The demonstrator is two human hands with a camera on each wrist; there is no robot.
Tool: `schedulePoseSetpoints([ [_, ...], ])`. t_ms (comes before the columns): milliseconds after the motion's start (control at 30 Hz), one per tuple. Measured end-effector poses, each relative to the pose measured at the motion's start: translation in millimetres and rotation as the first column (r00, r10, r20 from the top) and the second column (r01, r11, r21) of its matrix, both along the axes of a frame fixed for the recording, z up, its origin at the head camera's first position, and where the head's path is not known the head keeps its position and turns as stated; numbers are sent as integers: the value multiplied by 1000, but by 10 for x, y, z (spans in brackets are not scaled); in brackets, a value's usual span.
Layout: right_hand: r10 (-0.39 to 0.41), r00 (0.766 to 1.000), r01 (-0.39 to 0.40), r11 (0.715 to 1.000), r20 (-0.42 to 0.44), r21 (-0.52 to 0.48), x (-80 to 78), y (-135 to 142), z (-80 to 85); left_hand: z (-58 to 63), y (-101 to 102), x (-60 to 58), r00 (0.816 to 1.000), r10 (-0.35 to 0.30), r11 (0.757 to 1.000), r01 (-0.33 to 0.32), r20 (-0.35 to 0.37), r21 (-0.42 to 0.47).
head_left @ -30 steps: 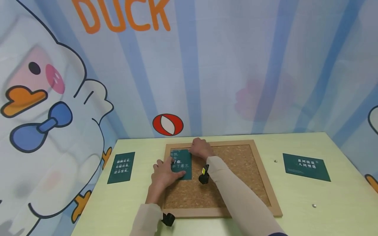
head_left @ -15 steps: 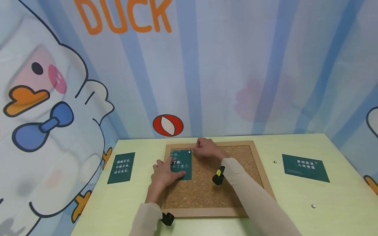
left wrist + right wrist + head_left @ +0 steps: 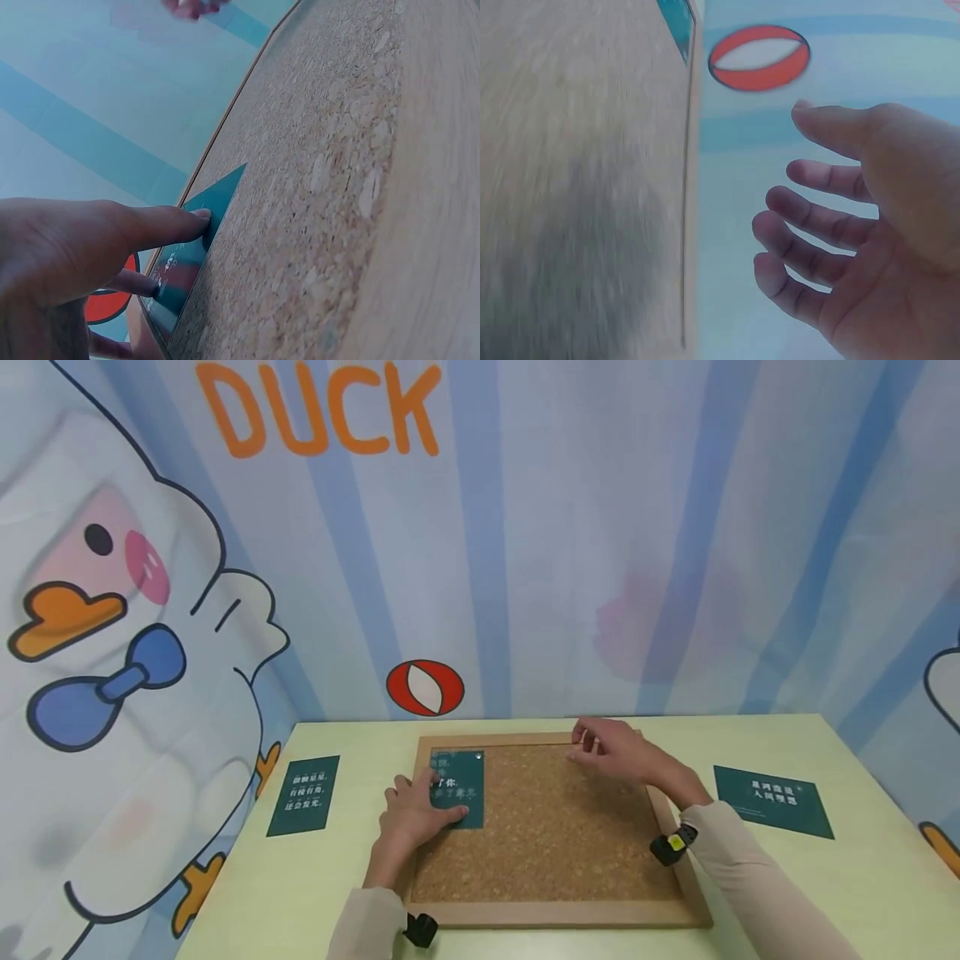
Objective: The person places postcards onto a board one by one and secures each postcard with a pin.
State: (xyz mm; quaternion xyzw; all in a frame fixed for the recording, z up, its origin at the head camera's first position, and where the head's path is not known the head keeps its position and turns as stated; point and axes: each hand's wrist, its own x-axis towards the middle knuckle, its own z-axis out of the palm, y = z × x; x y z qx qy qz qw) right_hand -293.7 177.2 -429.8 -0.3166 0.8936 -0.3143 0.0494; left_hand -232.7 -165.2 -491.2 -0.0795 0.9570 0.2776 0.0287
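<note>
My left hand (image 3: 411, 814) rests on a dark green card (image 3: 470, 777) with white lettering, thumb and fingertips pressing its surface. The card lies at the upper left of a wood-framed corkboard (image 3: 555, 860), and a small silver pushpin (image 3: 478, 756) sits at its top right corner. In the left wrist view, the thumb (image 3: 199, 215) lies flat on the card near its edge. Over the board's upper right part hovers my right hand (image 3: 618, 752), fingers loosely bent and nothing between them. The right wrist view also shows that hand (image 3: 840, 217) with its fingers apart.
A second green card (image 3: 303, 795) lies on the pale yellow table (image 3: 240, 893) to the board's left. Another green card (image 3: 772, 800) is at the right, beyond the right sleeve. A printed curtain (image 3: 525, 568) with a duck and a ball rises behind the table.
My right hand has left the card's top right corner and moved right across the board, exposing the pushpin. My left hand stays on the card. The right forearm now covers the loose pins at right.
</note>
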Motion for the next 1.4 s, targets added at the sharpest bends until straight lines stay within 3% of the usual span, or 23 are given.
schedulePoseSetpoints([
  [167, -81, 995, 80, 997, -55, -12, 247, 456, -2, 6, 9, 18, 1000, -10, 1000, 10, -12, 5],
  [300, -162, 980, 163, 987, -115, -3, 475, 791, -94, 8, 11, 33, 1000, -12, 1000, 12, -17, 0],
  [633, -388, 915, 390, 921, -110, 0, 796, 1494, -406, 22, 4, 43, 1000, -12, 1000, 12, -24, -8],
  [733, -468, 877, 476, 877, -108, 68, 814, 1667, -464, 17, 7, 49, 1000, -8, 1000, 8, -23, -7],
  [867, -578, 815, 571, 792, -35, 214, 804, 1851, -500, 15, 10, 59, 1000, -3, 1000, 3, -27, -3],
  [1067, -697, 714, 626, 679, 69, 384, 750, 1983, -588, 14, 11, 59, 999, -1, 1000, 1, -44, 6],
  [1167, -736, 672, 651, 640, 83, 408, 725, 2006, -669, 7, 11, 53, 999, -1, 1000, 1, -45, 9],
  [1400, -796, 602, 705, 570, 71, 422, 700, 2022, -716, -6, 9, 46, 999, -2, 1000, 2, -41, 7],
])
